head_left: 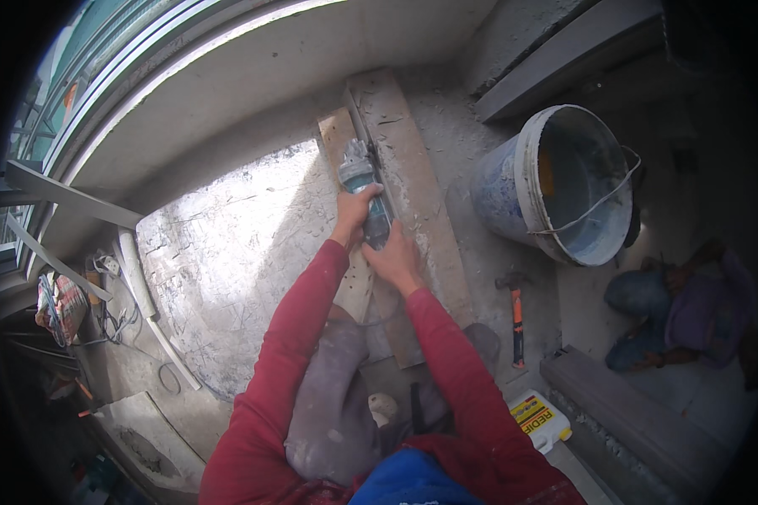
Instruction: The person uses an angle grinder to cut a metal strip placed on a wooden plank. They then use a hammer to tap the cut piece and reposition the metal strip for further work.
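Tool partly behind left hand

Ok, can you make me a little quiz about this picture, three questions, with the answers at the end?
1. True or false: the left hand and the right hand are both on the power tool.
2. What colour are the person's sleeves? A) green B) red C) yellow
3. Fill the gap: the hammer and the bucket are both to the ___ of the power tool.

Key: 1. True; 2. B; 3. right
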